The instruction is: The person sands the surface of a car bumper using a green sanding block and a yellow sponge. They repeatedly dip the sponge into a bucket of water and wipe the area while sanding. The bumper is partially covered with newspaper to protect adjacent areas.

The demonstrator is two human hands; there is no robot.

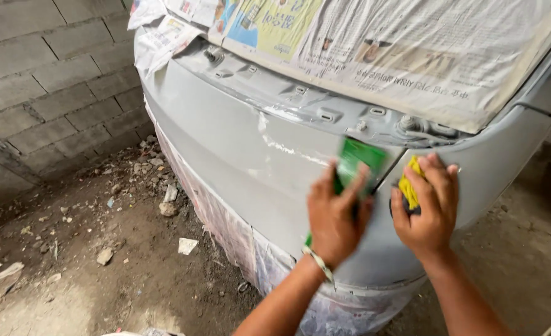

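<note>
View from above of one grey car body panel (238, 149), primed and matt, its upper part masked with several sheets of newspaper (412, 50) and its lower edge wrapped in more paper; it stands on a dirt floor (101, 249) strewn with small stones, beside one wall of grey blocks (45, 81). Two bare forearms reach up from the lower edge of the view. The left hand (334, 218), a thin band at its wrist, lies back-up against the panel with fingers closed around one green sheet (359, 163), which is blurred. The right hand (428, 208) lies flat just beside it, fingers together and pressed over one yellow pad (409, 186) against the panel.
</note>
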